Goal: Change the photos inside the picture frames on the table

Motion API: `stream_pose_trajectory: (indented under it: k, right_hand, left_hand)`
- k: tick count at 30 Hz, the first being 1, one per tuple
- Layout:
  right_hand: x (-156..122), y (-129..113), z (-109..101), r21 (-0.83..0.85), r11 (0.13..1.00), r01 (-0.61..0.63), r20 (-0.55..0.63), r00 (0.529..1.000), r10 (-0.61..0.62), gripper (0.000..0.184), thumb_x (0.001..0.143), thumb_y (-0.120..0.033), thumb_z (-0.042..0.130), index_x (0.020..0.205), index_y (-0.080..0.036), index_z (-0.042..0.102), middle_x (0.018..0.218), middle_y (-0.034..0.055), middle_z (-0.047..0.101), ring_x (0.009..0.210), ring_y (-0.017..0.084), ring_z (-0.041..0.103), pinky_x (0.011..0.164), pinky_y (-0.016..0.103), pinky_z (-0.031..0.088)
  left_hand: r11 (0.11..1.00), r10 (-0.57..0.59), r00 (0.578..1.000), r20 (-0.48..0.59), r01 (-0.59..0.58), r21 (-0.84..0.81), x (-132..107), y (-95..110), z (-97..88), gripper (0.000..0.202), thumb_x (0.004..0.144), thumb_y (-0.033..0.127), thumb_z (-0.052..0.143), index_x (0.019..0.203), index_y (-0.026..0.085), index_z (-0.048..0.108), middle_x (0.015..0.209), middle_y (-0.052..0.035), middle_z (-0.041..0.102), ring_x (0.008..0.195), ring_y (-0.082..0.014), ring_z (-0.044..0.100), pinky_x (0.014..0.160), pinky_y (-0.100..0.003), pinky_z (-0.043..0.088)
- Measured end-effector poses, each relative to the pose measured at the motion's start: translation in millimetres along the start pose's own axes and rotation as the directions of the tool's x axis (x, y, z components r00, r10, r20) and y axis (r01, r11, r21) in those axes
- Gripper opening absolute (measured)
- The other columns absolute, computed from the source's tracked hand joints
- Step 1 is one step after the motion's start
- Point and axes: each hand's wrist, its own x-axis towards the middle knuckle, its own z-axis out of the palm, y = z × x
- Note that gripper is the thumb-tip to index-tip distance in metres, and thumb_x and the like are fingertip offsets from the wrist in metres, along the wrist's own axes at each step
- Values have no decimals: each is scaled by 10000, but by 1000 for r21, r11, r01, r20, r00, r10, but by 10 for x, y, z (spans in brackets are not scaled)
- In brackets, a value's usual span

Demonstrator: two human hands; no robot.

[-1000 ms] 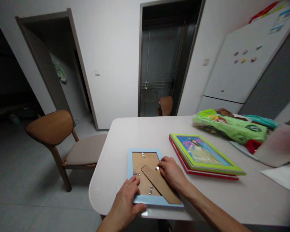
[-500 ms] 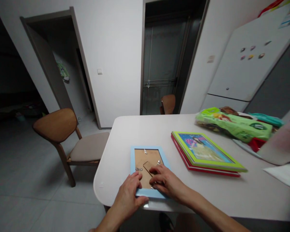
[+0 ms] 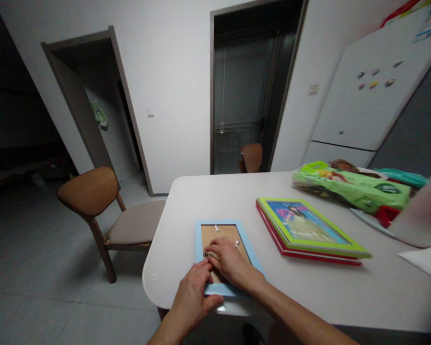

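Observation:
A light-blue picture frame (image 3: 249, 244) lies face down on the white table, its brown backing board (image 3: 224, 231) showing. Along the frame's near left corner, my left hand (image 3: 194, 287) grips the edge, thumb on the near side and fingers over the back. My right hand (image 3: 229, 261) reaches across the board, its bent fingertips at a small metal clip (image 3: 205, 255) on the left side. Other metal clips sit at the far side and on the right. The hands hide the near part of the board and its stand leg.
Right of the frame lies a stack of picture frames, a green one (image 3: 308, 225) atop red. Beyond are a green package (image 3: 359, 184), a pinkish translucent item (image 3: 420, 215) and white paper (image 3: 425, 261). A wooden chair (image 3: 93, 191) stands left of the table (image 3: 215, 196).
My right hand has moved left and slightly away from me, from the stand leg to the left metal clip. My left hand stays on the frame's corner. The view has shifted slightly.

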Motion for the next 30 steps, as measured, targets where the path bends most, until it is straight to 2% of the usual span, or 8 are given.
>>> stream_pose_trajectory:
  k: [5,10,14,20,23,26,30]
  right_hand:
    - [169,-35,134,-114,991,-66,-3,998,66,224,750,-207,434,699,-163,648,737,57,580,767,152,484,680,243,322]
    - [302,244,103,-159,967,-198,-85,979,186,277,798,-264,372,814,-153,626,807,69,580,786,146,496,720,242,327]
    - [422,469,90,-195,935,-297,-125,953,277,306,796,-261,355,815,-139,634,826,113,571,792,190,494,688,289,336]
    - [480,493,128,-197,935,-295,-107,954,278,295,789,-276,367,926,-241,627,892,79,570,839,195,485,671,287,341]
    - [414,454,58,-194,941,-277,-89,960,264,297,775,-264,387,974,-235,605,903,76,572,839,191,488,681,285,344]
    - [206,406,-67,-170,958,-231,-82,972,220,338,765,-303,404,1053,-200,549,948,79,558,874,181,478,730,277,336]
    - [-168,304,-191,-165,977,-136,4,990,139,364,688,-421,487,971,-210,576,907,69,549,845,192,472,725,290,322]
  left_hand:
    - [1000,1,1000,4,-1,12,13,-1,-6,568,539,203,701,1061,187,479,1056,-63,545,1045,-219,437,905,-356,349]
    - [999,-39,999,12,39,5,2,-17,-2,420,550,220,693,940,190,540,1107,-78,528,1086,-234,414,927,-382,326]
    - [999,-44,999,24,44,-2,7,-29,-3,431,552,236,695,949,186,535,1115,-87,527,1102,-232,405,931,-384,322]
    - [999,-49,998,25,49,8,32,-33,-5,406,541,251,702,910,173,551,1117,-94,527,1101,-238,407,937,-384,316]
    - [999,-46,998,31,46,3,32,-41,-1,429,555,269,694,948,175,549,1084,-92,546,1097,-237,412,928,-388,325]
    - [999,-42,999,25,42,-14,16,-48,5,448,569,267,686,982,182,535,1084,-84,546,1109,-225,402,936,-379,319]
    - [999,-45,999,-1,45,-28,-2,-43,16,397,559,210,680,930,188,540,1128,-70,517,1128,-217,379,950,-371,306]
